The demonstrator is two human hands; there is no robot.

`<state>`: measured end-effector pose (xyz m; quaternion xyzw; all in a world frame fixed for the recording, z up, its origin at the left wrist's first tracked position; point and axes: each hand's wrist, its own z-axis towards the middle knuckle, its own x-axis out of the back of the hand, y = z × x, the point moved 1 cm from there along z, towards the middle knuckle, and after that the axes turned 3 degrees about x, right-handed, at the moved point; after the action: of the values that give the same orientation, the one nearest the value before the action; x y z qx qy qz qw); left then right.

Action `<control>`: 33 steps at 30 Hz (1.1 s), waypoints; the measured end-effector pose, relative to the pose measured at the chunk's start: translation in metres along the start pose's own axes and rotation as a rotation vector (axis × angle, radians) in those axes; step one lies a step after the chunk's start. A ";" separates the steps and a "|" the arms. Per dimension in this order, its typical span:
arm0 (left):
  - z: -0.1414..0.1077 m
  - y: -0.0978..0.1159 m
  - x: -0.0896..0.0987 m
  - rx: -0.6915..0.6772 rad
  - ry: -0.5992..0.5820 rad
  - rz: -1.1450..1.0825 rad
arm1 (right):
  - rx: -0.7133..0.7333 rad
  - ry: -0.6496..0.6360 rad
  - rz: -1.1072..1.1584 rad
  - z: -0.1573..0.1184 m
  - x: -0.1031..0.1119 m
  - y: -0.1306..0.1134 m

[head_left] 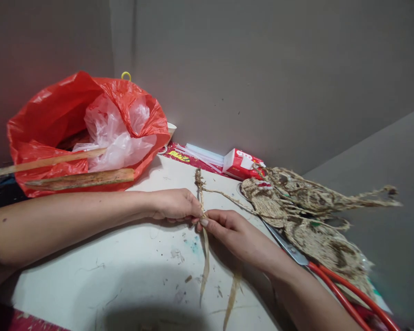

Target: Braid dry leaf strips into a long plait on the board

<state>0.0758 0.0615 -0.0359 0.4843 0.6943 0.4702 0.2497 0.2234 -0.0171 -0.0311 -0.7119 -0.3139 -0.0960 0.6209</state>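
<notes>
A red plastic bag (55,99) bulges at the far-left edge of the bench (106,276); flecked white surface leaves room toward the near edge. Mid-bench, the left hand (175,204) and right hand (232,230) pinch, fingers together, a tan fibre strand (206,253), twisted above, flat below. Scissors (298,255) and woven cord (324,243) crowd the right edge.

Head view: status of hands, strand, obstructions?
Left hand and right hand meeting, both pinching fibre strand. Loose tail toward wearer. Scissors beside right forearm, possible snag.

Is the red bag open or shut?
Open: the red bag has a gaping mouth, with crumpled translucent plastic showing inside.
</notes>
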 end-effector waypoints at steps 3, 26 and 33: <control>0.003 -0.005 0.000 -0.068 0.065 0.049 | -0.013 -0.004 -0.088 -0.003 0.005 -0.004; -0.005 -0.002 -0.021 0.042 0.152 -0.398 | -0.051 0.266 -0.885 -0.017 -0.035 -0.019; -0.004 -0.004 -0.024 0.004 0.174 -0.385 | 0.200 -0.027 -0.522 -0.038 -0.044 -0.051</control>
<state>0.0807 0.0375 -0.0402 0.3005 0.7940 0.4526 0.2730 0.1704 -0.0661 -0.0043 -0.5432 -0.5030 -0.2116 0.6381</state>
